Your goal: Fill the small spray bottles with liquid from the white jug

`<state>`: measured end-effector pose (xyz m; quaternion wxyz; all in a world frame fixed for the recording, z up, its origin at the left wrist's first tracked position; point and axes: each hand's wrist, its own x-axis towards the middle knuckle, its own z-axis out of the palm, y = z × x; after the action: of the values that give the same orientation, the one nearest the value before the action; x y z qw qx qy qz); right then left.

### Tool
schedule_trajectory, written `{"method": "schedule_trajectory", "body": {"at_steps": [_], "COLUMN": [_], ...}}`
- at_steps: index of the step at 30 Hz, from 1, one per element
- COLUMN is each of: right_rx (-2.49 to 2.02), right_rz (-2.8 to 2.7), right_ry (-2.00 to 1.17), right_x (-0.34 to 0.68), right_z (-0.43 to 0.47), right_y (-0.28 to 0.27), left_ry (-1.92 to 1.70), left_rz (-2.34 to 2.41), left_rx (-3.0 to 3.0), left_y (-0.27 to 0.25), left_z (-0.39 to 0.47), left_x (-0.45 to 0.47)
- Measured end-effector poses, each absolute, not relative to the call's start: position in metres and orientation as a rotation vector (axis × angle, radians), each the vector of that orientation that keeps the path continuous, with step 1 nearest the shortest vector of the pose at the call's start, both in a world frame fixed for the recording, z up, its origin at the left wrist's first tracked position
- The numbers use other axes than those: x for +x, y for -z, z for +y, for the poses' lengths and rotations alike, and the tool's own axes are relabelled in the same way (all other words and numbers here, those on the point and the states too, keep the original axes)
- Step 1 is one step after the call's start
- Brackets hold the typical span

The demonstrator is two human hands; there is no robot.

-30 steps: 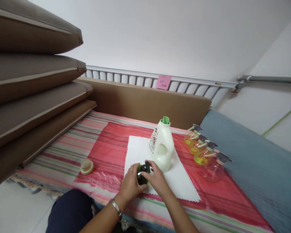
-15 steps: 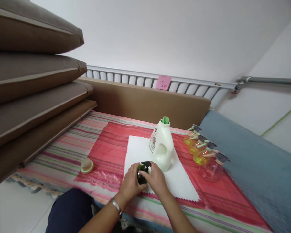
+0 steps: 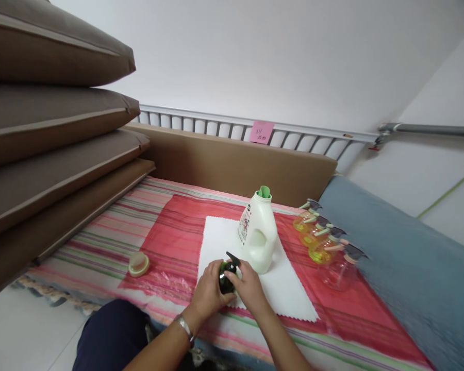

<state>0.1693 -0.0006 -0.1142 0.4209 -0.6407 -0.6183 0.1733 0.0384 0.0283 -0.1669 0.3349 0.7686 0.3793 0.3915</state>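
My left hand [image 3: 208,287] is closed around a small dark green pump bottle [image 3: 225,284] above the near part of a white cloth [image 3: 290,293]. The fingers of my right hand [image 3: 252,289] close on the bottle's top, at its black pump head [image 3: 233,258]. That pump's spout points away and to the left. Just behind my hands stands a large pale green jug [image 3: 263,226] with a handle hole, its green-lined mouth uncovered. A round pale green cap [image 3: 138,264] lies to the left on the striped cover.
Clear pump bottles stand in a row on the right; several hold yellow liquid, and the nearest clear bottle [image 3: 337,275] looks empty. Stacked brown cushions [image 3: 62,149] rise at the left. A brown board [image 3: 224,162] and a radiator [image 3: 201,125] with a pink note line the back.
The black pump head has turned under my right hand: its spout pointed left before and now angles away. My left hand keeps the bottle in about the same place.
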Motion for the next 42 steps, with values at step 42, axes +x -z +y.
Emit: {"method": "schedule_trajectory", "body": {"at_steps": [42], "right_rx": [-1.595], "right_rz": [-1.43], "right_ry": [-0.579], "right_x": [0.164], "right_z": [-0.004], "right_y": [0.116], "left_ry": [-1.142], "left_rz": [0.926], "left_rx": [1.946], "left_y": [0.193], "left_z": [0.047], "left_x": [0.037]}}
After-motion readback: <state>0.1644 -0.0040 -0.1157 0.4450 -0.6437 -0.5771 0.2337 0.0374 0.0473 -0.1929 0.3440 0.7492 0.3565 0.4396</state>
